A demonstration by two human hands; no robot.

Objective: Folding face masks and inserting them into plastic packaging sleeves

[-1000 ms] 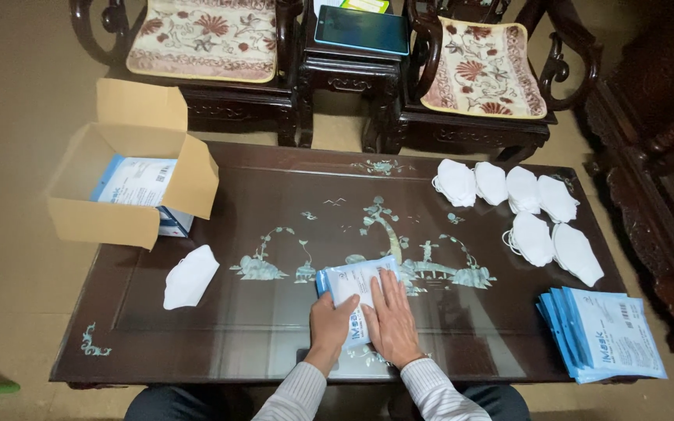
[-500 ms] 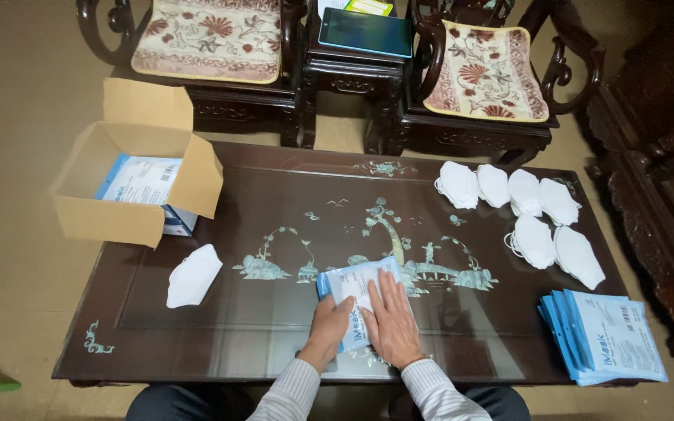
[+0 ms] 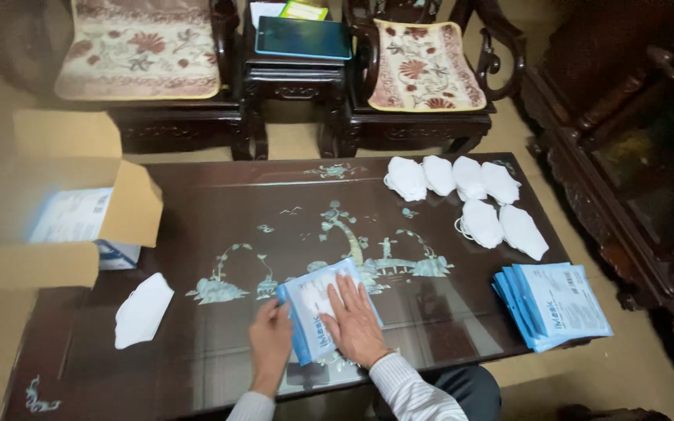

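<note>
A flat blue-and-white mask packet (image 3: 311,298) lies on the dark inlaid table (image 3: 243,210) near its front edge. My right hand (image 3: 355,320) presses flat on top of the packet, fingers spread. My left hand (image 3: 269,341) rests at the packet's left edge, fingers curled against it. A single white folded mask (image 3: 143,309) lies on the table to the left of my hands. Several white masks (image 3: 470,200) are laid out in two rows at the far right. A stack of blue-and-white packets (image 3: 555,304) sits at the table's right front corner.
An open cardboard box (image 3: 64,203) holding a white-and-blue packet hangs over the table's left end. Behind the table stand two dark wooden chairs with floral cushions (image 3: 423,66) and a small stand with a dark tablet (image 3: 304,37). Dark carved furniture (image 3: 633,148) lines the right side.
Both hands stay on the packet. My left hand has shifted a little to the packet's left edge. The camera view has moved closer and tilted.
</note>
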